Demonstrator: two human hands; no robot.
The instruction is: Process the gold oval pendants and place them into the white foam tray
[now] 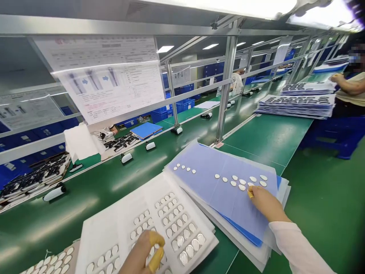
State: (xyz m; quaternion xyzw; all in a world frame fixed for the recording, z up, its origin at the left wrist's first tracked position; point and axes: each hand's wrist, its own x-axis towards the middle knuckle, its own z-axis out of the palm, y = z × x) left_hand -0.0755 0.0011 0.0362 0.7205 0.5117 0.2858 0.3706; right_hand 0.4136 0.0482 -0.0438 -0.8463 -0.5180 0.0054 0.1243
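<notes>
A white foam tray (168, 182) lay nearest, on the green desk (269, 137), with silver discs (185, 238) sitting in rows of pockets. Another disc-filled tray (54, 262) showed at the bottom left corner. The left hand (141, 253) was over the first tray's lower part, its yellow-capped fingers (156, 259) drawn narrow among the discs; whether they held one was hidden.

Just beside it, a stack of foam sheets (253, 255) carried a blue film (228, 205), with two groups of loose discs on top. The right hand (266, 203) lay at the larger group, its fingers close together, one capped fingertip (250, 194) at a disc; I cannot tell whether it gripped anything.

Farther along the desk, tall stacks of trays (296, 106) stood beside a co-worker (349, 89) on the right. Printed sheets (108, 91) hung from the frame. Beyond it were blue crates (185, 104), a blue folder (146, 130) and black parts (119, 141), with another person's gloved hand (104, 135) near them.
</notes>
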